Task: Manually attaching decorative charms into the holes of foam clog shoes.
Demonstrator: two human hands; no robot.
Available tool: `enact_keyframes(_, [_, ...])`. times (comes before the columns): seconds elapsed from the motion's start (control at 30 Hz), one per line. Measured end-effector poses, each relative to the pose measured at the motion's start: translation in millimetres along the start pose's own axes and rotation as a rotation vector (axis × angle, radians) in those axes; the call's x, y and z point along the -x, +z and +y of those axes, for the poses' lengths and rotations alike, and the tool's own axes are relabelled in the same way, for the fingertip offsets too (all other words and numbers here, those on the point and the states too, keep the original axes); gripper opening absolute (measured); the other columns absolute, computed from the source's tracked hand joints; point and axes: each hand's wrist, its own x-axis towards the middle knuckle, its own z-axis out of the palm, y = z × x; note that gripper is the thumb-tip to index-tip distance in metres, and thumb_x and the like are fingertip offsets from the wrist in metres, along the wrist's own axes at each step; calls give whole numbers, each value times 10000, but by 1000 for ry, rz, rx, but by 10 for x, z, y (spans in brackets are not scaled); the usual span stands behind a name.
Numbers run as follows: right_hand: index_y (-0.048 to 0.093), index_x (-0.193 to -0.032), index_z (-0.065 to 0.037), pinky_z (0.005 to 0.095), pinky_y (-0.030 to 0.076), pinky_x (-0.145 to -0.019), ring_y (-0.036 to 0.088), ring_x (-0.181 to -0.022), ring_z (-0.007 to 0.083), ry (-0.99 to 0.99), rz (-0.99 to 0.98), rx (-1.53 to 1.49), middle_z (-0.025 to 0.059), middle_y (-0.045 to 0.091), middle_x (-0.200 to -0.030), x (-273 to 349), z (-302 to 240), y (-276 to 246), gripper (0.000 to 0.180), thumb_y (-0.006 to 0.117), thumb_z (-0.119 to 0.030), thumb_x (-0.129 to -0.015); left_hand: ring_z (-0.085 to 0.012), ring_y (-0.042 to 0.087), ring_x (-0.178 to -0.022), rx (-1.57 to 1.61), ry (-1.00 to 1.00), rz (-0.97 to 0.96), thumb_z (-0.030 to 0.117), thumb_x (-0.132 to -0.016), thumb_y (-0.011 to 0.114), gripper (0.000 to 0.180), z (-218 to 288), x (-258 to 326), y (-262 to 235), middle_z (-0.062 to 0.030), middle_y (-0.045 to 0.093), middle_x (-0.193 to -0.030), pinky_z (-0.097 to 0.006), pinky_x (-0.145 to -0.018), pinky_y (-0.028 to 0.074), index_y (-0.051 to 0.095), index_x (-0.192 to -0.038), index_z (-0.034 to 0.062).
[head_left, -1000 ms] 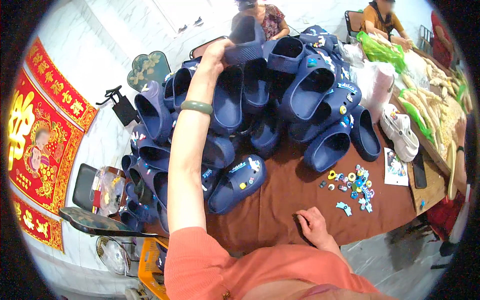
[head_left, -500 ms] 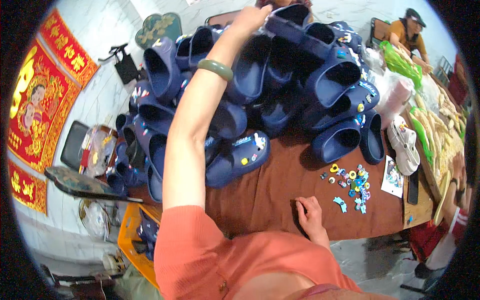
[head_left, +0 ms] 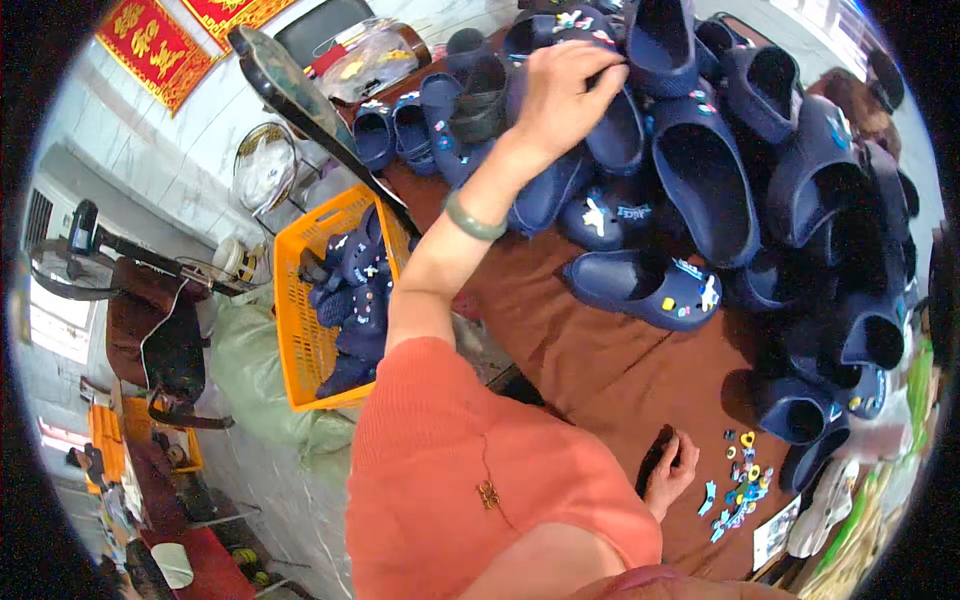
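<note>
Although a second ago it gripped a clog toward the table's far edge, the left hand (head_left: 562, 98) is now over the heaped clogs (head_left: 705, 190) nearer the left edge, thumb and fingertips apart. At the near edge of the table (head_left: 560, 335), the right hand (head_left: 675, 470) stays loosely curled beside small charms (head_left: 745, 490); whether it holds anything, I cannot tell.

A left hand (head_left: 575, 92) reaches over navy clogs (head_left: 705, 190) at upper center; the right hand (head_left: 673, 475) lies near colorful charms (head_left: 745, 490), lower right.
</note>
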Motion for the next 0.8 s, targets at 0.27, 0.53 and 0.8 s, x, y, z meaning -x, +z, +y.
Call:
enact_keyframes(0.27, [627, -1000, 19, 287, 435, -749, 540, -835, 170, 42, -41, 2, 89, 563, -907, -3, -169, 77, 171, 558, -118, -926, -386, 611, -998, -322, -921, 186, 298, -769, 647, 470, -2595, 1481, -973, -236, 630, -1093, -429, -858, 480, 606, -1135, 6])
enact_keyframes(0.53, [614, -975, 33, 282, 425, -738, 523, -814, 155, -23, -17, 151, 76, 535, -868, -29, 54, 83, 176, 564, -128, -926, -226, 622, -728, 213, -1267, 311, 410, -805, 684, 463, -2163, 2028, -794, -123, 685, -872, -335, -676, 475, 659, -901, -42])
enact_keyframes(0.8, [604, -973, 51, 280, 418, -781, 531, -849, 175, 13, 2, 133, 94, 546, -878, -24, 54, 97, 196, 571, -137, -925, -334, 559, -1032, -303, -535, 269, 260, -844, 628, 279, -1702, 1501, -645, -168, 644, -1016, -433, -923, 398, 662, -980, 18])
